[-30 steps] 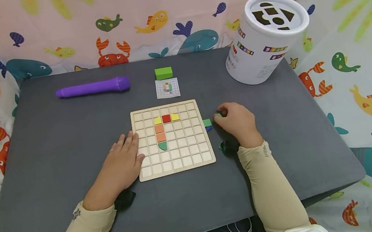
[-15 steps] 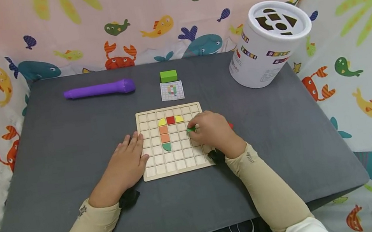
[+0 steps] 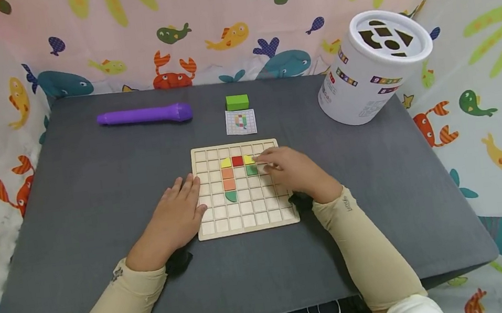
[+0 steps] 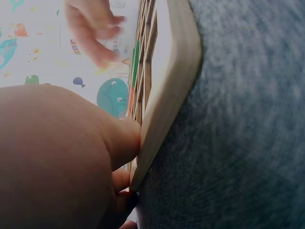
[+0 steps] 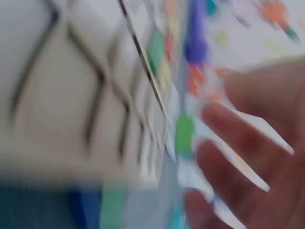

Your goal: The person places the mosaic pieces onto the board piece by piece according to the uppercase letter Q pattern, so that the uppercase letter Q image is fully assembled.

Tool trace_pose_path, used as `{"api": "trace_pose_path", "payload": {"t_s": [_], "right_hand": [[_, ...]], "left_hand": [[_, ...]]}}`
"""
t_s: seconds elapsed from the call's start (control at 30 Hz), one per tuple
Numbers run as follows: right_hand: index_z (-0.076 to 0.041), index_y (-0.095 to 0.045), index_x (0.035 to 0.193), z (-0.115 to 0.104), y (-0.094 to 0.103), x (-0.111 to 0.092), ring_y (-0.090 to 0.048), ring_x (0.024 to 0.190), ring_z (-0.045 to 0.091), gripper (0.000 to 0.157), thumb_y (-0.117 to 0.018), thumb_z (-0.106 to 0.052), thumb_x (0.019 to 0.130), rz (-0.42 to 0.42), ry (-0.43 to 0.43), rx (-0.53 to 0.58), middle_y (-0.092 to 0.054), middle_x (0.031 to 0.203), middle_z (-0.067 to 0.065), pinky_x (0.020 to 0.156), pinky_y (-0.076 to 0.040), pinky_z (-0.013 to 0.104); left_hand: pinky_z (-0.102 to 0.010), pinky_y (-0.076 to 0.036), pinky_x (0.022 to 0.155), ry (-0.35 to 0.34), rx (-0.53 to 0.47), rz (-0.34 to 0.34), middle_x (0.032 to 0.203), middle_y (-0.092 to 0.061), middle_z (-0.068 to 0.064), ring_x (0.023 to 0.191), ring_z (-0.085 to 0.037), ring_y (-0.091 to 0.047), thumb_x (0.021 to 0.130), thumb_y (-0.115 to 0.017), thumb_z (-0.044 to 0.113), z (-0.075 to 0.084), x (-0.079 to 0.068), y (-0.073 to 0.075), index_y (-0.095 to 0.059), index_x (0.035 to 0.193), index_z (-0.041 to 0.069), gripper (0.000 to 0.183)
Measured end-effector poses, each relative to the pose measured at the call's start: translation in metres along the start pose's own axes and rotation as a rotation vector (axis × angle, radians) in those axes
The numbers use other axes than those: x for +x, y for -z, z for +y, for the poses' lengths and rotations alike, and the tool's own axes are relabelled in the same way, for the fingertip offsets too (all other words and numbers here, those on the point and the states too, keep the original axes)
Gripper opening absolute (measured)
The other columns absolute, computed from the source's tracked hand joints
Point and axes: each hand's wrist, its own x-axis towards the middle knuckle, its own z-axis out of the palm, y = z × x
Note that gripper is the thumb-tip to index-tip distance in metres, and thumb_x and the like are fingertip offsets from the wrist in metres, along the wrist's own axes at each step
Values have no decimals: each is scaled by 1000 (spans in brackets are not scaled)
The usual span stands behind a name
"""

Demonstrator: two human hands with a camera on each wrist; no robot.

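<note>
A wooden grid board lies on the grey table. My left hand rests along its left edge, fingers straight. Over the upper right of the grid is my right hand, its fingers loosely bent and apart in the right wrist view, holding nothing. Beside its fingertips a green square tile sits in a cell below a yellow tile. A red tile and another yellow tile continue that row leftward. Beneath the left yellow come orange tiles and a green quarter-round tile.
A small pattern card lies beyond the board, in front of a green block. A purple stick is at back left, a white tub at back right. Blue and green pieces show beside the board in the right wrist view.
My right hand moved left from beside the board with the green tile and let it go in a cell under the right yellow tile. My left hand stays at the board's edge.
</note>
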Motion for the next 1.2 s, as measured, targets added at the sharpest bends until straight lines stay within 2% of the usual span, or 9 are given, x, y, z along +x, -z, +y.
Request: {"api": "trace_pose_path", "payload": {"t_s": [0.13,0.2,0.27,0.37,0.43,0.67,0.9,1.07,1.2], "right_hand": [[-10,-73,139,32,17,-27,-57,85,27,36,-52,-10,109,172,-193,230,-65,134,7,72,-49,43],[-9,-74,135,45,18,-34,-58,85,29,34,-55,-9,107,178,-248,283,-66,127,9,71,-49,44],[-8,-74,135,52,14,-34,-60,97,27,33,-60,-9,105,137,-244,290,-67,126,10,82,-51,44],[-6,-73,136,54,6,-28,-60,107,31,36,-63,-7,102,55,-178,240,-66,130,13,92,-51,47],[-6,-73,137,51,1,-25,-59,118,31,38,-63,-6,100,29,-145,147,-65,138,12,99,-50,49],[-11,-77,135,43,1,-33,-59,125,38,39,-67,-10,97,43,-198,-130,-67,137,10,90,-53,53],[-6,-72,140,40,1,-32,-64,119,37,37,-60,-8,105,59,-197,-165,-67,136,15,86,-57,50],[-6,-78,129,39,0,-34,-69,109,37,29,-71,-11,101,207,-178,-200,-73,126,14,82,-59,53],[-9,-82,119,26,0,-37,-67,91,33,22,-75,-12,98,249,-133,-107,-75,122,10,72,-56,48]], "left_hand": [[-61,-17,127,-3,1,-4,174,-19,-23,160,-46,-15,115,-48,32,-1,1,-2,-22,167,-5,69],[-61,-16,127,5,-3,-12,174,-18,-22,160,-45,-14,115,-47,32,-2,0,-2,-20,168,-5,70],[-61,-15,127,15,-1,-18,175,-16,-22,160,-45,-12,115,-47,33,-5,0,0,-18,168,-4,71],[-62,-14,127,29,-11,-33,175,-14,-22,161,-45,-10,116,-46,34,-7,-1,1,-16,169,-3,71],[-62,-13,127,32,-18,-43,175,-13,-22,161,-45,-9,116,-45,34,-7,-2,1,-15,169,-3,71],[-62,-13,127,20,-20,-40,175,-14,-21,161,-45,-10,116,-46,34,-1,1,1,-17,169,-3,70],[-63,-14,127,21,-27,-48,175,-15,-23,160,-46,-11,116,-46,31,3,0,5,-18,168,-4,69],[-63,-16,126,17,-17,-26,174,-18,-24,160,-47,-14,115,-47,31,5,-1,7,-21,167,-6,69],[-62,-18,126,13,-8,-20,173,-20,-24,159,-47,-16,115,-48,30,5,-1,7,-22,167,-6,69]]}}
